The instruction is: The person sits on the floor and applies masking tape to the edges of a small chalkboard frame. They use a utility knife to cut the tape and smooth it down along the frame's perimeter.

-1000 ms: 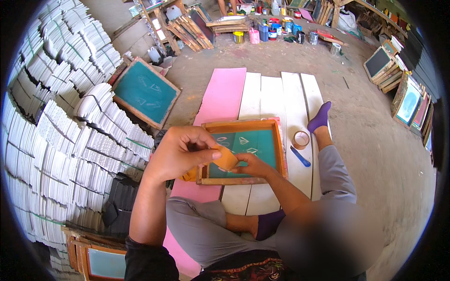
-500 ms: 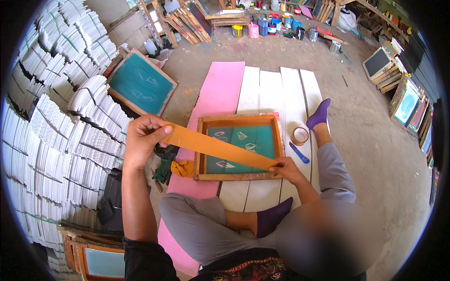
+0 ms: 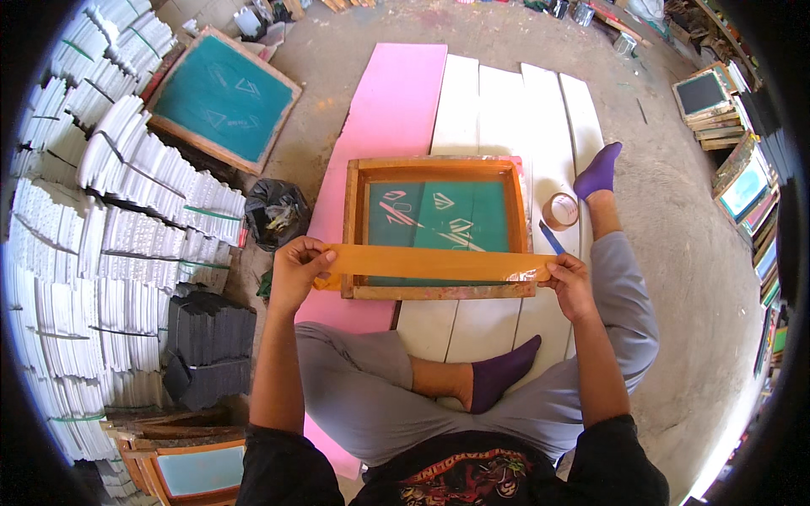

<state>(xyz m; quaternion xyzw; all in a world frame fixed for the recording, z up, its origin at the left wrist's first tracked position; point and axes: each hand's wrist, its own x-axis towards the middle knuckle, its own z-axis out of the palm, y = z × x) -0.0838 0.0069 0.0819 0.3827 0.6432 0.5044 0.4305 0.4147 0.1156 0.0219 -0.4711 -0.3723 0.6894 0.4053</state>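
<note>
A strip of brown packing tape (image 3: 430, 263) is stretched nearly level above the near part of a wooden-framed printing screen (image 3: 439, 293). My left hand (image 3: 299, 271) pinches its left end between thumb and fingers. At the other end, my right hand (image 3: 570, 282) grips the tape the same way. The screen's green mesh (image 3: 481, 202) carries pale angular shapes, and the tape covers part of its near side. Just beyond my right hand lies a blue cutter knife (image 3: 551, 238), partly hidden by the hand. A tape roll (image 3: 560, 210) rests beside the frame's right side.
White boards (image 3: 498, 101) and a pink board (image 3: 396, 93) lie under the screen, with my legs around it. Tied stacks of white sheets (image 3: 160, 194) rise on the left. A black plastic bag (image 3: 277, 212) and another green screen (image 3: 226, 99) sit nearby. More frames (image 3: 704, 97) lean at right.
The tape has gone from slanting to nearly level and moved nearer the frame's front edge. My left hand has come down and my right hand has shifted right. The view has tilted downward.
</note>
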